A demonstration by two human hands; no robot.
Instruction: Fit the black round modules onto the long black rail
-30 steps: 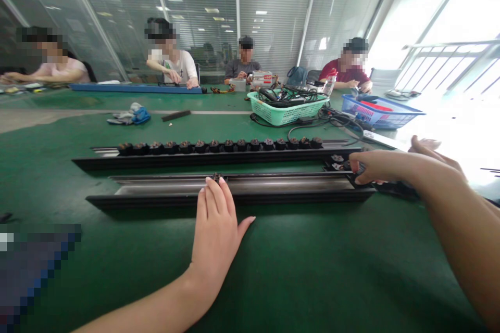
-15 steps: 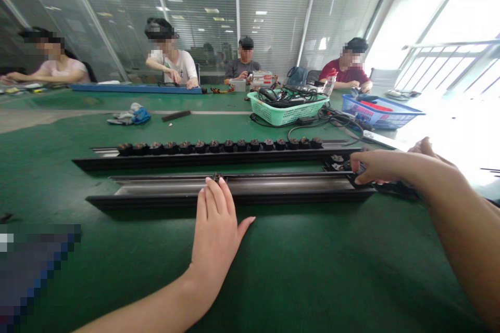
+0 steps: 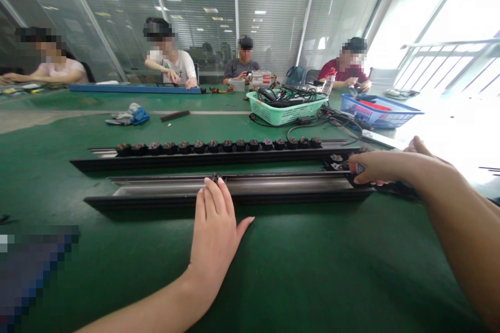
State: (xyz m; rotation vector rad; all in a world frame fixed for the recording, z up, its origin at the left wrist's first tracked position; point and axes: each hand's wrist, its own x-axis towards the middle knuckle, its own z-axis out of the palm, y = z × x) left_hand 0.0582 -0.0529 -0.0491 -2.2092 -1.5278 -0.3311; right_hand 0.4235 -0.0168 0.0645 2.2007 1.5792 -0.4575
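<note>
My left hand [image 3: 213, 218] lies over the near black channel rail [image 3: 297, 197], fingers stretched out and thumb spread. Its fingertips touch a small black socket insert [image 3: 216, 177] in the rail, partly hidden by them. At the rail's right end, my right hand [image 3: 367, 166] is closed, with thumb and index finger pinching a small black part [image 3: 358, 170] mostly hidden by the fingers. Black pieces with metal contacts [image 3: 336, 158] lie just left of it. Behind stands a second rail [image 3: 195, 162], carrying a row of black socket inserts [image 3: 213, 146].
Past my right wrist another hand [image 3: 420, 144] shows, partly hidden. Farther back are a green basket [image 3: 281, 114] of cables, a blue basket [image 3: 390, 119], loose cables [image 3: 344, 117], a glove [image 3: 128, 114] and a dark strip [image 3: 175, 115]. Several people sit along the far side.
The whole view has shifted very slightly. Both my hands keep their places at the near rail, and the inserts look the same.
</note>
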